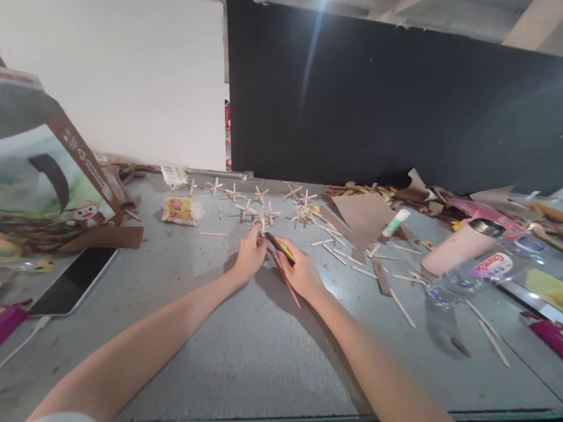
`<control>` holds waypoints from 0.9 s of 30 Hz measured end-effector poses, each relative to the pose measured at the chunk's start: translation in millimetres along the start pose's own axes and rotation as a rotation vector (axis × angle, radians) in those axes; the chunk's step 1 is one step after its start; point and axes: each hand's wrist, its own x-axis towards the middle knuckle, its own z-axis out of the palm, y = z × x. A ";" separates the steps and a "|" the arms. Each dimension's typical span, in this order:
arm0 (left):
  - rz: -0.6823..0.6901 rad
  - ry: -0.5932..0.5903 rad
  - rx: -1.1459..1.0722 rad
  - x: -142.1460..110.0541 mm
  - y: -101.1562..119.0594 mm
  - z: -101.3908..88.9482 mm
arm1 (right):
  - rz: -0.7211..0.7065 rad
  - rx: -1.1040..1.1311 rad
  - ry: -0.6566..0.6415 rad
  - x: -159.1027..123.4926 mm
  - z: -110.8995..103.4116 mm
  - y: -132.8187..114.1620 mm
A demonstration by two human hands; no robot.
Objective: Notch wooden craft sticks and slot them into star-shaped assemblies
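Observation:
My left hand (pixel 250 255) is closed on a thin pale strip (pixel 262 224), which sticks up between the fingertips. Wrapped around a black and yellow utility knife (pixel 285 251), my right hand (pixel 304 273) is close beside the left, the knife's front end at the strip. Whether the blade touches it is too small to tell. A thin pinkish-red stick (pixel 293 292) slants down below the right hand; what holds it is hidden. Just beyond both hands stand several star-like shapes of crossed pale strips (pixel 270 211). Loose strips (pixel 335 254) lie scattered to the right.
Torn cardboard (pixel 364 217) is heaped along the black panel (pixel 393 109). At right are a glue stick (pixel 395 223), a pink tumbler (pixel 463 246) and a clear plastic bottle (pixel 452 285). A phone (pixel 75 282), a snack packet (pixel 180 211) and a large printed bag (pixel 33 169) occupy the left.

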 end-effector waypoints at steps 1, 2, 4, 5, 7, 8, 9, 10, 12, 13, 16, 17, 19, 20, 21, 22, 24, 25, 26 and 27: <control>0.012 0.006 0.010 0.4 -0.5 -0.5 | 0.006 -0.004 -0.006 -0.2 -0.5 0.5; 0.015 0.002 0.013 0.8 -1.1 -0.9 | 0.014 -0.008 -0.014 -0.4 -0.8 0.8; -0.006 -0.015 0.004 1.0 -2.3 -1.0 | 0.042 -0.020 -0.029 -0.8 -1.2 0.6; -0.025 -0.024 -0.006 0.9 -2.9 -1.0 | 0.062 -0.029 -0.037 -1.0 -1.4 0.0; -0.064 -0.038 -0.026 0.2 -3.7 -0.7 | 0.113 -0.057 -0.054 -1.2 -2.8 -2.4; -0.079 -0.044 -0.032 -0.2 -3.9 -0.5 | 0.137 -0.076 -0.065 -1.0 -4.4 -4.1; -0.090 -0.052 -0.034 -0.7 -4.0 -0.3 | 0.157 -0.095 -0.078 -0.5 -6.7 -6.3; -0.099 -0.061 -0.032 -1.2 -4.0 0.0 | 0.173 -0.115 -0.091 0.3 -9.8 -8.8; -0.117 -0.082 -0.031 -2.0 -4.0 1.1 | 0.192 -0.151 -0.127 2.8 -17.3 -14.5; -0.129 -0.095 -0.034 -2.3 -4.1 1.7 | 0.202 -0.171 -0.148 4.3 -20.9 -17.6; -0.146 -0.119 -0.040 -2.3 -4.6 2.7 | 0.211 -0.234 -0.177 7.9 -25.9 -27.3; -0.135 -0.115 -0.029 -2.1 -4.8 2.3 | 0.207 -0.254 -0.179 8.2 -24.5 -30.2; -0.094 -0.092 0.008 -1.6 -4.9 0.6 | 0.194 -0.293 -0.172 7.2 -17.8 -34.8; -0.073 -0.080 0.027 -1.5 -4.8 -0.6 | 0.187 -0.310 -0.164 6.2 -13.5 -36.4; -0.060 -0.072 0.041 -1.3 -4.7 -1.8 | 0.183 -0.326 -0.154 5.1 -9.5 -37.4; -0.057 -0.070 0.047 -1.3 -4.4 -2.7 | 0.183 -0.338 -0.150 4.5 -6.5 -38.1; -0.076 -0.078 0.038 -1.4 -4.0 -3.6 | 0.200 -0.350 -0.164 5.7 -5.4 -38.9; -0.092 -0.088 0.025 -1.6 -4.0 -3.5 | 0.212 -0.355 -0.185 8.1 -7.5 -39.5; -0.105 -0.100 0.010 -1.6 -4.1 -3.1 | 0.221 -0.363 -0.210 11.9 -11.1 -40.6; -0.113 -0.114 -0.007 -1.6 -4.6 -2.5 | 0.222 -0.370 -0.236 17.1 -15.8 -42.2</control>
